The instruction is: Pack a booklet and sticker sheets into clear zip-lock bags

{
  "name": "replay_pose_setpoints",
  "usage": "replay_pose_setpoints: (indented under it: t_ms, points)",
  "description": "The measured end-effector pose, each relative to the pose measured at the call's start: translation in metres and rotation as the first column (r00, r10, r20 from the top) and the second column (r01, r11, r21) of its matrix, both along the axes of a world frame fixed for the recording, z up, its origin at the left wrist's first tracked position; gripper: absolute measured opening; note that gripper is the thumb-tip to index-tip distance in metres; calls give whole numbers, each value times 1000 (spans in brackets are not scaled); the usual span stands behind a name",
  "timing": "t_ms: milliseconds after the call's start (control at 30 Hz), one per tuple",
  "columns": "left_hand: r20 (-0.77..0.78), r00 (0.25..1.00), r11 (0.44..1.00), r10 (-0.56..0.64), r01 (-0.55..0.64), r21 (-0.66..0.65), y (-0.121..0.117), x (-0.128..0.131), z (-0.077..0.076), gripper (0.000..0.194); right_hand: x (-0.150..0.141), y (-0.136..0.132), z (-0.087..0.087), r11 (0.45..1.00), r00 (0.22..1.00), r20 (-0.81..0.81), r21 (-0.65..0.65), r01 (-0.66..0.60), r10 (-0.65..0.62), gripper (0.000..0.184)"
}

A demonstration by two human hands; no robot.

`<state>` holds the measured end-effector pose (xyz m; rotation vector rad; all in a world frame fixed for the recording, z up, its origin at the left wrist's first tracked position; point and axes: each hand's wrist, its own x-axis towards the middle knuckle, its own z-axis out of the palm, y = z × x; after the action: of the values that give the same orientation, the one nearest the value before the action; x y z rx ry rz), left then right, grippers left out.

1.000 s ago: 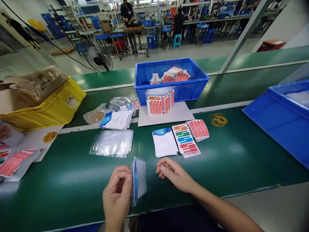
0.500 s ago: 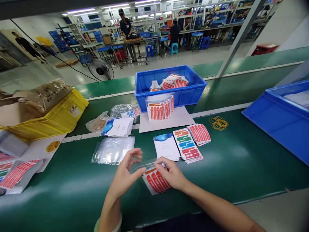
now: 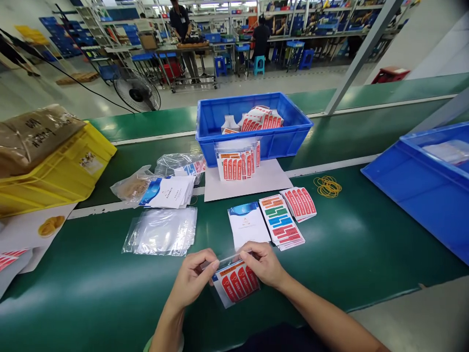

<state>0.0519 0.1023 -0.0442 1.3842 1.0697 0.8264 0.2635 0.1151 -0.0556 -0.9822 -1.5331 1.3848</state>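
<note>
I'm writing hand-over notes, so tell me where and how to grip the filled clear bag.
Probably best: pinch the filled clear bag along its far edge, from left and right, as the left hand and right hand do. It is thin, and a strip of clear film shows there beyond the red-printed sheet.

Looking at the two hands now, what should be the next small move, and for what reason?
Probably slide the right hand along the top edge of the clear bag, pressing it closed, while the left hand steadies it. Both hands pinch that edge, and the red-printed sheet sits inside; whether the bag is sealed, I cannot tell.
</note>
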Motion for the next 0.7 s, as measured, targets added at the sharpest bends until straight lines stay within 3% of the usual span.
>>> replay_pose_setpoints:
  t_ms: [100, 267, 700]
  points:
    - [-39, 999, 999, -37, 38, 15, 0, 0, 1, 23, 2, 2, -1, 999, 999, 14, 14, -47, 46, 21]
    - [-251, 968, 982, -20, 66, 177, -1, 6, 8, 12, -2, 1, -4, 989, 990, 86, 85, -121, 113, 13]
    - [-316, 947, 973, -62, 128, 192, -2, 13, 13, 18, -9, -6, -8, 988, 986, 151, 122, -95, 76, 12]
